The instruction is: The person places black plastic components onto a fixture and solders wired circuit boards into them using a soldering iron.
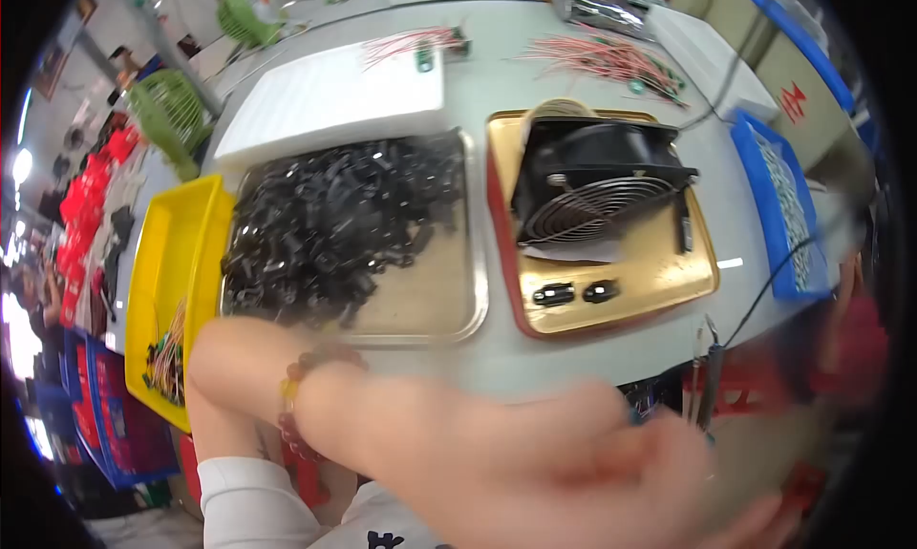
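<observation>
My left hand [573, 463], with a bead bracelet [291, 406] on its wrist, reaches across the lower middle of the view. Motion smears its fingers, and I cannot tell what they hold. Blurred skin at the lower right, perhaps part of my right hand [755, 525], overlaps it. Beyond the left forearm a metal tray [420, 306] holds a heap of small black plastic pieces [325, 220]. To its right, a gold tray [659, 296] carries a black fan with a wire guard [602, 205] and two small black parts [554, 293] near its front edge.
A yellow bin [172, 229] with wired parts stands left, beside a white foam block [334, 95]. Red-wired boards [611, 62] lie at the back. A blue tray [778, 215] of small parts sits right. Slim metal tools [702, 377] stick up at the front right edge.
</observation>
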A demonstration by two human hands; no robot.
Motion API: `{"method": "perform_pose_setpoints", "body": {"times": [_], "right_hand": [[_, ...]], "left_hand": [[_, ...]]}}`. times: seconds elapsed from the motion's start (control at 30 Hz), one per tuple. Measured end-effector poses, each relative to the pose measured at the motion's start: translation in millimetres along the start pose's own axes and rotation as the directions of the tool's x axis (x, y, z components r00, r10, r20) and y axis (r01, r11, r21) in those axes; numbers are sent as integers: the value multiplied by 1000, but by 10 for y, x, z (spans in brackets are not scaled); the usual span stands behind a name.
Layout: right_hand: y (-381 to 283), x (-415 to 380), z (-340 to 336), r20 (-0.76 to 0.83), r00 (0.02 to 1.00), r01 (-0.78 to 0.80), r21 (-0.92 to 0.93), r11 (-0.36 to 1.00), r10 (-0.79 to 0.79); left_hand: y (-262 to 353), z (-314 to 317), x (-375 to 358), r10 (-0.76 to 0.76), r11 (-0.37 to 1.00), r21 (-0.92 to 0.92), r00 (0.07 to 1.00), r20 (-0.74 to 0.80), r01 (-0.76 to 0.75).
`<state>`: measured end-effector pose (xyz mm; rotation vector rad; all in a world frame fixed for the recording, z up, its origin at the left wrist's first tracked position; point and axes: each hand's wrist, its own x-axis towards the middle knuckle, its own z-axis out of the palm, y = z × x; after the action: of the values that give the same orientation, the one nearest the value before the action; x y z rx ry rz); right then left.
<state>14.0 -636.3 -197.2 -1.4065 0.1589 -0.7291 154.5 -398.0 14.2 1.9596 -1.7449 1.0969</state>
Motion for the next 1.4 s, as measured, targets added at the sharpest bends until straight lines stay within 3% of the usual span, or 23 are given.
{"method": "perform_pose_setpoints", "body": {"times": [0.13, 0.23, 0.33, 0.4, 0.47, 0.57, 0.6, 0.63, 0.67, 0.73, 0.77, 0.87, 0.97, 1.0, 1.13, 1.23, 1.4], "right_hand": [[-29, -39, 159, -2, 1000, 26, 42, 999, -26], [-168, 47, 173, 50, 998, 35, -120, 992, -29], [-262, 88, 335, -83, 991, 90, -159, 983, -104], [-259, 98, 311, -103, 994, 31, -132, 991, -45], [-226, 138, 243, -67, 994, 73, -138, 988, -82], [-133, 123, 102, -5, 993, 114, -111, 987, -115], [-108, 131, 48, 40, 990, 136, -72, 988, -134], [-82, 135, 30, 83, 985, 157, -30, 987, -154], [-77, 146, 57, 74, 986, 153, 3, 988, -152], [-105, 178, 129, 55, 986, 151, 71, 986, -155], [-98, 185, 131, 43, 987, 152, 58, 987, -155], [-124, 167, 158, -16, 991, 135, 45, 990, -134], [-30, 92, -51, 15, 992, 130, -83, 988, -129], [-20, 73, -56, 0, 992, 123, -101, 987, -123], [-41, 66, -83, -41, 999, 13, 43, 999, -12], [7, 84, -85, -62, 998, 32, 96, 995, -26], [-8, 89, -48, -75, 997, 28, 91, 995, -21]], "left_hand": [[-32, -292, -168, 151, 985, 99, 986, -74, -143], [-120, -486, -401, 252, 953, 209, 958, -138, -220], [-182, -661, -572, 366, 895, 344, 908, -204, -283], [-188, -730, -679, 382, 881, 379, 899, -215, -283], [-203, -753, -783, 337, 909, 339, 904, -261, -241], [-644, -243, -738, 484, 875, 258, 727, -488, -410], [-824, -267, -1135, 268, 962, 127, 924, -272, -241], [-1021, -164, -1036, 3, 989, 145, 992, -129, 16], [-1219, -60, -937, -262, 936, 249, 965, 27, 247], [-1912, 296, -1096, -630, 775, -34, 776, 35, 631], [-2241, 453, -1222, -776, 628, -23, 628, 64, 778], [-3192, 964, -1846, -866, 472, 28, 457, 203, 881], [-3455, 1165, -2016, -919, 284, 136, 229, 321, 949], [-3413, 1196, -1964, -940, 232, 148, 183, 286, 961], [-3337, 1201, -1827, -922, 263, 210, 181, 342, 942], [-3212, 1218, -1754, -864, 492, 282, 424, 271, 824], [-3297, 1329, -1914, -842, 533, 288, 465, 273, 795]]}}
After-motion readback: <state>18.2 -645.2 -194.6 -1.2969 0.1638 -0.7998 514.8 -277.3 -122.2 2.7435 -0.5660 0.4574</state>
